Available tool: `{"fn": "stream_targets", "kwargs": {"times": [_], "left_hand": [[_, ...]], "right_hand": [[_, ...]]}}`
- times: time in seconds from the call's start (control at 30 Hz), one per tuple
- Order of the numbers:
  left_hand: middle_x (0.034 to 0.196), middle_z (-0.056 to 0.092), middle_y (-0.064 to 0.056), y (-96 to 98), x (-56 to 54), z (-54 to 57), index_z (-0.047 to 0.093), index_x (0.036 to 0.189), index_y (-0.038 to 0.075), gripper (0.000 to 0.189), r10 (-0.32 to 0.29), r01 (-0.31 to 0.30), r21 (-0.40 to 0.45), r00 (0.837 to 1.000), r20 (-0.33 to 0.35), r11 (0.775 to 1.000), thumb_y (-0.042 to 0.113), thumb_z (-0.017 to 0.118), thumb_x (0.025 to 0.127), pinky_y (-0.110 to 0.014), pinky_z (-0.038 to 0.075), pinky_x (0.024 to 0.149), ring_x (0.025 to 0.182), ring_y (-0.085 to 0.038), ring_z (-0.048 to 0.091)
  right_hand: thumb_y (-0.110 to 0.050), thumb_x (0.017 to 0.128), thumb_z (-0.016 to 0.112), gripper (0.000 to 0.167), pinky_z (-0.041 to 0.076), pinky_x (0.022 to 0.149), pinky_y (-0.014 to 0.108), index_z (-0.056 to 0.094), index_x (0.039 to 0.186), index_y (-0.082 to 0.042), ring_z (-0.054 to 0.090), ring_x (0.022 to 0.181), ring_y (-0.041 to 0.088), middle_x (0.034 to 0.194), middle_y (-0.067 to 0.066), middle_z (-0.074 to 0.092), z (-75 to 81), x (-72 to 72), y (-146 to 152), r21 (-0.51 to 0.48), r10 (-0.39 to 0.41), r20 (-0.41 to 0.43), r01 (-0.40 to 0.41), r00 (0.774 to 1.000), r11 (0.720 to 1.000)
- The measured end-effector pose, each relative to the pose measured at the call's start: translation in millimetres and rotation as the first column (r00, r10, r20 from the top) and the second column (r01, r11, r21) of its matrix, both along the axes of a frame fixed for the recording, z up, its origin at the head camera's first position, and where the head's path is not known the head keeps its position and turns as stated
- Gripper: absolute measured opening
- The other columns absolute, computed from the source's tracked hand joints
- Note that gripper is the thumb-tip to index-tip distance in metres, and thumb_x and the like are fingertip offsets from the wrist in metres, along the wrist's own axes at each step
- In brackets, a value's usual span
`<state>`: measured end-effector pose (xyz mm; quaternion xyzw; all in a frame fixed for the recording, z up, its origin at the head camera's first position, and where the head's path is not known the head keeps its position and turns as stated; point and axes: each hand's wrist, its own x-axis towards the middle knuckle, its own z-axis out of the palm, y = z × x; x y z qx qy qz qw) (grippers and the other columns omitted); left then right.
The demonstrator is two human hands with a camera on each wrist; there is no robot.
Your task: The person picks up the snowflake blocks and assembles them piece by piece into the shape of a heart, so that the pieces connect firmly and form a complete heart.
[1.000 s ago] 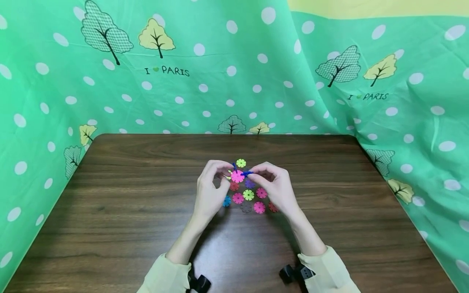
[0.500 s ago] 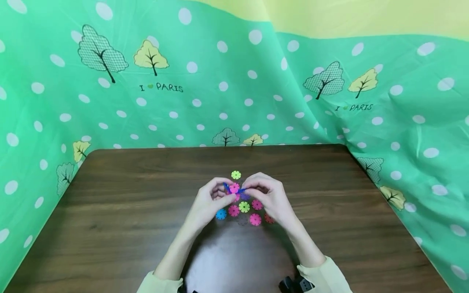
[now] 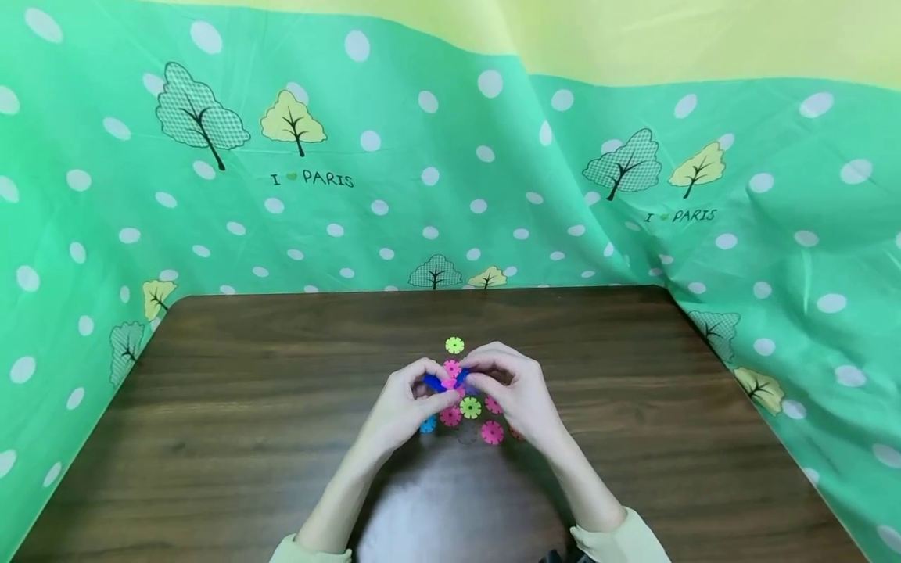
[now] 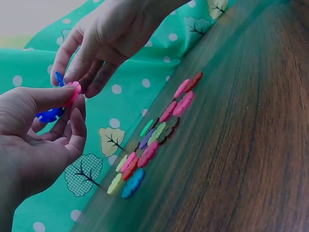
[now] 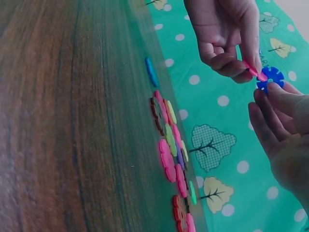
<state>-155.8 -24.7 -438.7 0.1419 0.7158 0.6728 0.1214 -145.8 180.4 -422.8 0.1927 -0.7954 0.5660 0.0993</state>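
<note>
Both hands meet above the table around a small cluster of notched, flower-shaped plastic discs. My left hand (image 3: 404, 407) pinches a pink disc (image 4: 74, 93) between thumb and fingers, and a blue disc (image 4: 49, 115) sits against it behind the thumb. From the other side, my right hand (image 3: 517, 391) pinches a second blue disc (image 5: 271, 79) by its edge. That blue disc's rim touches the pink disc in the right wrist view, the two standing at an angle to each other. Fingers partly cover the cluster in the head view.
Several loose discs lie flat on the dark wooden table (image 3: 246, 438) beneath the hands, among them a yellow-green disc (image 3: 454, 345), a pink disc (image 3: 492, 432) and a light blue disc (image 4: 133, 183). A green dotted cloth (image 3: 394, 195) hangs behind the table.
The head view has tilted upward, so table and hands sit lower. The hands have drawn closer together, and the held discs have turned, the left blue disc now showing more between the fingers.
</note>
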Motion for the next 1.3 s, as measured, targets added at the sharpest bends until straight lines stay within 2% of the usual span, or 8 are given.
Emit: {"fn": "stream_targets", "kwargs": {"times": [0.13, 0.33, 0.5, 0.67, 0.83, 0.9, 1.1, 1.3], "left_hand": [[0.095, 0.07, -0.01, 0.4, -4.0, 3.7, 0.068, 0.103, 0.008, 0.02, 0.026, -0.026, 0.01, 1.0, 0.0, 1.0, 0.012, 0.081, 0.088, -0.027, 0.057, 0.071, 0.083, -0.037, 0.067], [0.093, 0.071, -0.008, 0.6, -8.5, 6.6, 0.068, 0.105, 0.008, 0.02, 0.052, -0.052, 0.051, 0.999, 0.008, 0.997, 0.012, 0.08, 0.089, -0.029, 0.058, 0.077, 0.087, -0.037, 0.069], [0.096, 0.073, -0.016, -3.1, -7.1, 7.6, 0.067, 0.107, 0.007, 0.02, 0.077, -0.079, 0.06, 0.997, 0.025, 0.995, 0.01, 0.078, 0.09, -0.033, 0.059, 0.08, 0.089, -0.036, 0.07], [0.096, 0.073, -0.017, -6.2, -6.6, 7.7, 0.068, 0.107, 0.008, 0.019, 0.09, -0.091, 0.054, 0.996, 0.013, 0.994, 0.011, 0.077, 0.091, -0.033, 0.057, 0.078, 0.086, -0.032, 0.07], [0.093, 0.071, -0.011, -8.9, -6.6, 8.3, 0.069, 0.108, 0.009, 0.017, 0.105, -0.105, 0.066, 0.994, 0.008, 0.992, 0.011, 0.076, 0.092, -0.033, 0.057, 0.078, 0.08, -0.02, 0.069], [0.091, 0.071, -0.009, -10.2, -6.2, 8.6, 0.069, 0.108, 0.01, 0.017, 0.115, -0.116, 0.063, 0.993, 0.016, 0.991, 0.011, 0.075, 0.092, -0.032, 0.055, 0.076, 0.078, -0.02, 0.066], [0.091, 0.069, -0.008, -13.2, -4.8, 8.9, 0.069, 0.111, 0.008, 0.02, 0.126, -0.128, 0.055, 0.991, 0.04, 0.99, 0.012, 0.076, 0.092, -0.034, 0.054, 0.078, 0.077, -0.023, 0.062], [0.093, 0.07, -0.007, -13.2, -5.9, 8.3, 0.069, 0.111, 0.007, 0.02, 0.128, -0.132, 0.068, 0.99, 0.052, 0.989, 0.011, 0.076, 0.092, -0.036, 0.055, 0.084, 0.078, -0.02, 0.064]], "right_hand": [[-0.007, 0.093, 0.075, 0.017, 0.061, 0.078, 0.025, 0.076, 0.11, -0.009, 0.071, 0.09, 0.015, 0.107, 0.008, 0.074, 5.1, -4.8, 3.5, 0.008, -0.028, 0.021, 0.028, 0.999, 1.0], [-0.01, 0.097, 0.072, 0.016, 0.058, 0.081, 0.021, 0.075, 0.112, -0.007, 0.072, 0.092, 0.011, 0.108, 0.013, 0.076, 12.2, -14.2, 24.1, 0.055, -0.114, 0.024, 0.113, 0.993, 0.992], [-0.011, 0.096, 0.073, 0.016, 0.056, 0.079, 0.019, 0.076, 0.111, -0.008, 0.071, 0.088, 0.013, 0.107, 0.011, 0.077, 15.8, -23.4, 42.6, 0.154, -0.162, 0.023, 0.156, 0.987, 0.976], [-0.009, 0.094, 0.074, 0.017, 0.056, 0.079, 0.022, 0.076, 0.111, -0.01, 0.07, 0.089, 0.013, 0.107, 0.01, 0.078, 10.1, -38.3, 57.1, 0.293, -0.182, 0.008, 0.171, 0.983, 0.941], [-0.008, 0.093, 0.075, 0.019, 0.058, 0.085, 0.034, 0.076, 0.112, -0.008, 0.072, 0.097, 0.021, 0.109, 0.009, 0.078, 0.1, -59.1, 64.2, 0.42, -0.153, 0.035, 0.124, 0.988, 0.899], [-0.008, 0.093, 0.075, 0.019, 0.058, 0.087, 0.038, 0.076, 0.113, -0.007, 0.071, 0.099, 0.023, 0.11, 0.009, 0.078, -3.7, -67.0, 66.1, 0.46, -0.138, 0.06, 0.095, 0.989, 0.883], [-0.008, 0.093, 0.075, 0.021, 0.056, 0.084, 0.035, 0.075, 0.113, -0.005, 0.07, 0.095, 0.023, 0.109, 0.012, 0.076, -8.0, -82.5, 68.1, 0.536, -0.098, 0.151, 0.002, 0.984, 0.844], [-0.009, 0.089, 0.08, 0.028, 0.055, 0.082, 0.037, 0.075, 0.116, -0.007, 0.067, 0.09, 0.02, 0.106, 0.013, 0.074, -7.7, -95.2, 65.4, 0.614, -0.054, 0.241, -0.109, 0.969, 0.781]]}}
